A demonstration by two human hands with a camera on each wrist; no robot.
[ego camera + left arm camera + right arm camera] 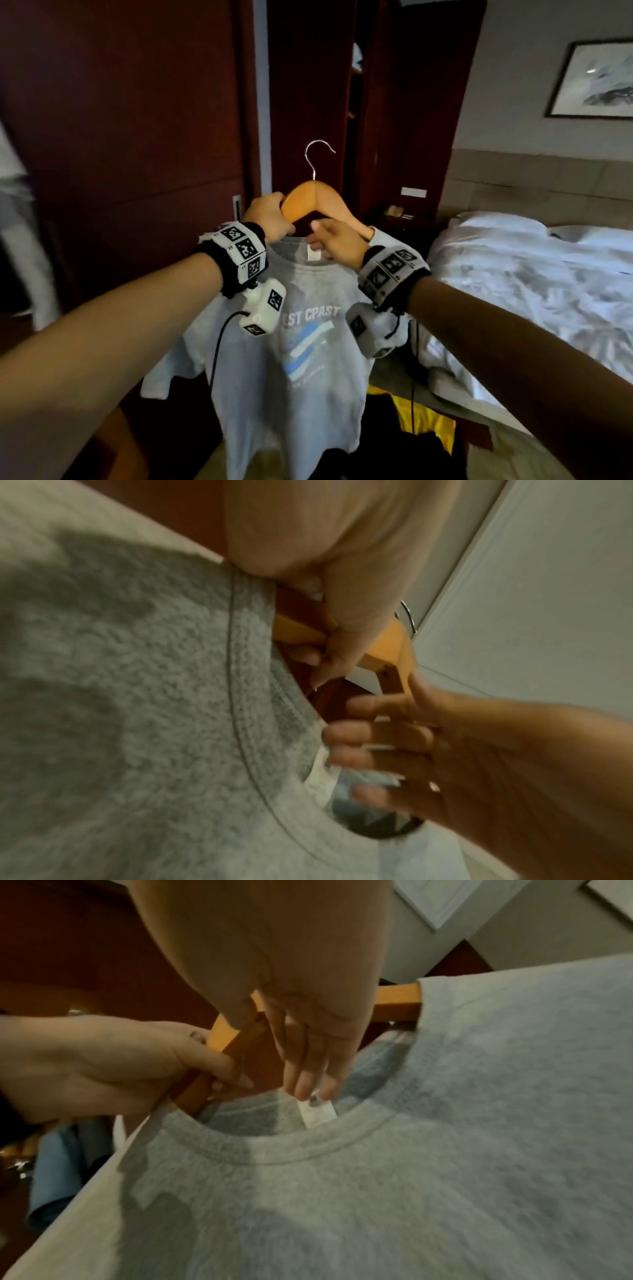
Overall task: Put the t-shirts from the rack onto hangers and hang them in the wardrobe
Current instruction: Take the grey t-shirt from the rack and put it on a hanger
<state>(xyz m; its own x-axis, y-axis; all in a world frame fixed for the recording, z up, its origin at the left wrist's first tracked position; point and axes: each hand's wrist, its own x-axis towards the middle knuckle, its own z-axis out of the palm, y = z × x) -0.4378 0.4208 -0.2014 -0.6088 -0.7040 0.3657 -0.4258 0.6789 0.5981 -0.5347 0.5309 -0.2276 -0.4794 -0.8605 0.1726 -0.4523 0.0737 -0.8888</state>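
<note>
Head view: the left hand [269, 216] grips the wooden hanger [317, 200] at frame centre; the right hand [337, 241], fingers extended, touches the neck label [314, 255] of the grey t-shirt [291, 370] below. Blur obscures the shirt's print.

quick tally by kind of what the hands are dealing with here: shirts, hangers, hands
grey t-shirt: 1
wooden hanger: 1
hands: 2, the left hand gripping the hanger, the right hand with straight fingers at the collar label
total: 4
</note>
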